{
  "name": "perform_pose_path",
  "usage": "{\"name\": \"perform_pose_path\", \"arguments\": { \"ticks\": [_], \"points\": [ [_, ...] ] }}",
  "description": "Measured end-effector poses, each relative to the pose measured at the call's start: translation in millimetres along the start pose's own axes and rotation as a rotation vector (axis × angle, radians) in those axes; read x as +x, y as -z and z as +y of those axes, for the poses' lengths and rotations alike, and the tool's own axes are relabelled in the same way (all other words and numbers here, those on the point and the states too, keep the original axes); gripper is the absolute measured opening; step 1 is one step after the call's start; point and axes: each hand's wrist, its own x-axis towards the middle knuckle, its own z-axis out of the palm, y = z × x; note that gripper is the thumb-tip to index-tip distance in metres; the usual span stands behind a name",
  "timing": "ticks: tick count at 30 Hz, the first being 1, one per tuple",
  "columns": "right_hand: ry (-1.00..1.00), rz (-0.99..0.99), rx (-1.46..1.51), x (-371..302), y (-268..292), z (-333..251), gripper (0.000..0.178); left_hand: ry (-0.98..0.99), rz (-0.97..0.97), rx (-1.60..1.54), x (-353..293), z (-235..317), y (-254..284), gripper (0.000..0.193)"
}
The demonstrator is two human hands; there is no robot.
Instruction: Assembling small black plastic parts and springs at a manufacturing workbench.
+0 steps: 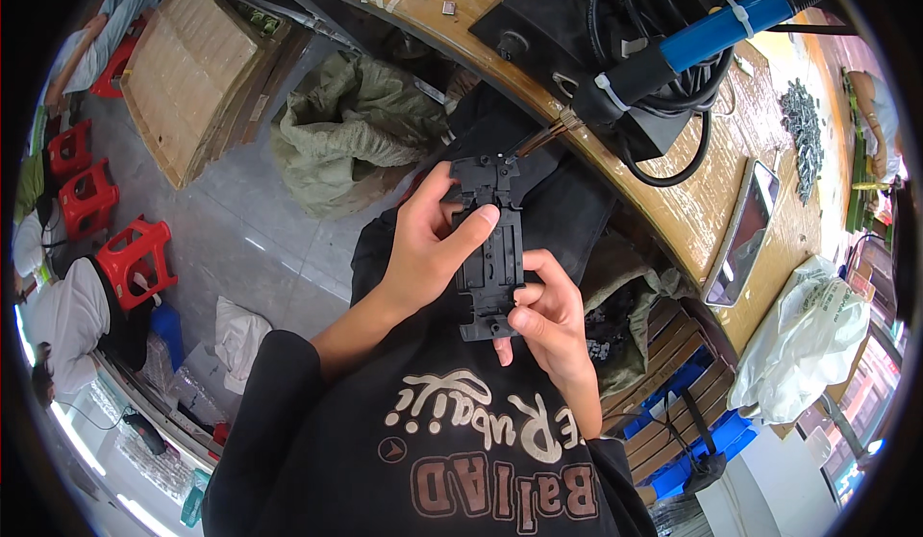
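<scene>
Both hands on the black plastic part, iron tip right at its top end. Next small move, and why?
Probably hold steady: the left hand and right hand grip the black plastic part, and its top end already meets the soldering iron's tip, so little more is needed.

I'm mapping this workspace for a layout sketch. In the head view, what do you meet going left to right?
Red stools → cardboard sheets → left hand → black plastic part → right hand → phone → white plastic bag.
</scene>
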Motion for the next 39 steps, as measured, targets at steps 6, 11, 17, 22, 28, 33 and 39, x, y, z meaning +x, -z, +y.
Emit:
{"name": "perform_pose_path", "arguments": {
  "ticks": [6,11,17,22,28,33,39],
  "points": [
    [0.016,0.001,0.016,-4,-2,-3,0.041,-0.003,-0.031,0.004,-3,4,-1,0.025],
    [0.020,-0.027,0.025,-3,-2,-5,0.035,-0.006,-0.012,0.001,-3,4,-3,0.025],
    [-0.022,0.019,0.048,4,4,-3,0.031,-0.010,0.014,0.035,4,-5,-1,0.023],
    [-0.002,-0.012,0.043,9,2,-5,0.030,-0.005,0.025,0.011,7,-1,-1,0.022],
    [0.035,-0.041,0.043,8,-1,-9,0.031,-0.045,0.024,0.017,6,5,-2,0.023],
    [0.023,0.006,0.013,7,4,-5,0.030,-0.071,0.006,0.049,7,-3,-3,0.024],
    [-0.015,0.146,-0.044,0,34,10,0.027,0.162,0.020,0.152,10,-31,12,0.025]
  ]
}}
